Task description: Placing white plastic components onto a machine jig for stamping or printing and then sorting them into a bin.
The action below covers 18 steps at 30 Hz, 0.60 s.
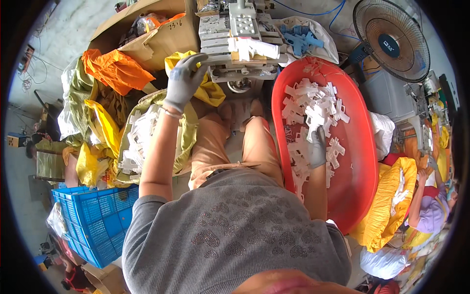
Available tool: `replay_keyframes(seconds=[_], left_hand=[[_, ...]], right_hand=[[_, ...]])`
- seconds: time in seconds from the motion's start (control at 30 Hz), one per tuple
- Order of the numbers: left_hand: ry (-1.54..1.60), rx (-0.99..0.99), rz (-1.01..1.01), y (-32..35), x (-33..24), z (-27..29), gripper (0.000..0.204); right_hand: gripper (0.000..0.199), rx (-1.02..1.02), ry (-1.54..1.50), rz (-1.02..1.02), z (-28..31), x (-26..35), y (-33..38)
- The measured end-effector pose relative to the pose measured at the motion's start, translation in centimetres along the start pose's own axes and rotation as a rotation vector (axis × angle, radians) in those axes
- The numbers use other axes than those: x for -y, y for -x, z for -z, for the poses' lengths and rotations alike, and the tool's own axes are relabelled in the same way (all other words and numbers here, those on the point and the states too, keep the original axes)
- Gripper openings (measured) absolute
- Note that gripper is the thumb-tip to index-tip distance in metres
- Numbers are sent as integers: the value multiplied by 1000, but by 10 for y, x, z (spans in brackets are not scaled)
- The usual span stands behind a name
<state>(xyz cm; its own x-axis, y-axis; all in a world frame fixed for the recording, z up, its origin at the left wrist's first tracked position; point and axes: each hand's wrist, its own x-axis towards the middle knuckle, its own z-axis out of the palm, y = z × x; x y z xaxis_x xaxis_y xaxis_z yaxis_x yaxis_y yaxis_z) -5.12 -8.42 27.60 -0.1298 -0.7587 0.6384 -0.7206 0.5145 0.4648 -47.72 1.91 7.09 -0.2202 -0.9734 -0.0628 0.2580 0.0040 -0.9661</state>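
Observation:
My left hand [187, 81], in a grey glove, is raised at the left edge of the metal press machine [243, 22]. Its fingers are stretched with the thumb apart, and nothing shows in them; whether the fingertips touch the machine I cannot tell. On the machine's fixture lies a white plastic toy pistol [254, 49]. Down in the red tub [350, 196], my gloved right hand [317, 149] is closed around a white toy pistol piece, partly hidden by the fingers. A heap of similar white pieces [320, 105] surrounds that hand.
Left of my legs, an olive sack [188, 134] holds more white pieces. Beyond are a cardboard box [164, 41], orange cloth [117, 71] and a blue crate [98, 223]. A bag with blue toy pistols [302, 41] and a fan [391, 41] stand far right. Another person [431, 213] sits at right.

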Motion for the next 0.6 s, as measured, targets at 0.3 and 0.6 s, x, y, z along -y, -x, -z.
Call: replay_keyframes(seconds=[0.3, 0.6], left_hand=[[36, 189, 15, -60, -6, -38, 40], [154, 179, 45, -65, 3, -35, 39]], right_hand=[[47, -3, -146, -14, -33, 50, 17], [38, 104, -70, 181, -79, 113, -40]])
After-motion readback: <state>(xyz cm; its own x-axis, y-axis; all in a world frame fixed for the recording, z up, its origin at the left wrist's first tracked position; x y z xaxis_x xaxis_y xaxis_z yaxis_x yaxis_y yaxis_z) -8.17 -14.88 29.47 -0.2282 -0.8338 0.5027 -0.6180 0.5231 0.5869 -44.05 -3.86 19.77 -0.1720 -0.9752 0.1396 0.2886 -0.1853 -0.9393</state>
